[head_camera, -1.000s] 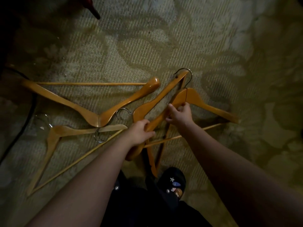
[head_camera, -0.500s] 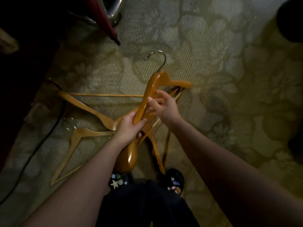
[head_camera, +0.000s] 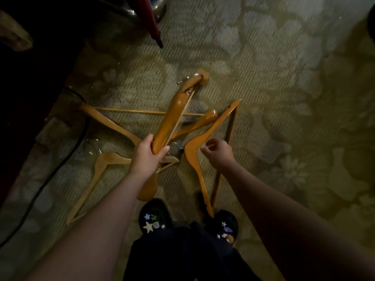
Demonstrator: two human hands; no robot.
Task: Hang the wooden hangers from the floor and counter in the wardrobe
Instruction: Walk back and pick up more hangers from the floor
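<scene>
My left hand (head_camera: 149,156) grips a wooden hanger (head_camera: 174,110) by one arm and holds it above the carpet, seen edge-on, its metal hook pointing away. My right hand (head_camera: 218,153) hovers with loosely curled fingers, holding nothing, just over a second hanger (head_camera: 203,138) that lies on the carpet. Two more hangers lie on the floor to the left: a large hanger (head_camera: 109,123) partly under the held one, and a pale hanger (head_camera: 99,171) near my left forearm.
Patterned carpet (head_camera: 274,88) covers the floor. Dark furniture (head_camera: 36,78) stands at the left with a black cable (head_camera: 50,175) beside it. A red pointed object (head_camera: 152,23) and a metal base sit at the top. My dark shoes (head_camera: 155,217) stand just below the hangers.
My right hand let go of the lifted hanger and moved right and down above another hanger on the floor. My left hand turned the held hanger edge-on.
</scene>
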